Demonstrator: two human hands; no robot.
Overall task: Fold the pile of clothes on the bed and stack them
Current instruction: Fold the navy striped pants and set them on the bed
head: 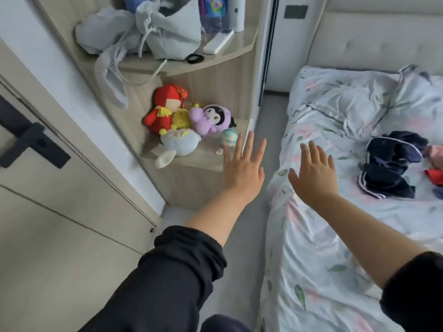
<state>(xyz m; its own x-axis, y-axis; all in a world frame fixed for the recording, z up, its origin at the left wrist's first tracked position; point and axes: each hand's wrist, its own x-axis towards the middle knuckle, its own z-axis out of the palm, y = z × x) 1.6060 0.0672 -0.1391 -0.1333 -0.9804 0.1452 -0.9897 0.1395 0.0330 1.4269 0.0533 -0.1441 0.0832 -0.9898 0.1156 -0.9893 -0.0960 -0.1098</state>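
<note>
Floral-covered bed point(311, 236): a crumpled navy garment point(388, 164), white-striped; pink garment point(436, 153) and red garment point(435, 176) just right of it; pillow point(347, 109) beyond it.

Dark navy clothes point(389, 164) lie crumpled, unfolded, on floral bed point(311, 236).

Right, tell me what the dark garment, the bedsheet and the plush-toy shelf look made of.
The dark garment: soft, matte navy fabric with white piping, maybe jersey; it slumps in loose folds. The bedsheet: thin woven cloth, probably cotton, matte, finely creased, floral print. The shelf: pale wood-grain board, likely laminate, smooth with faint streaks.
</note>
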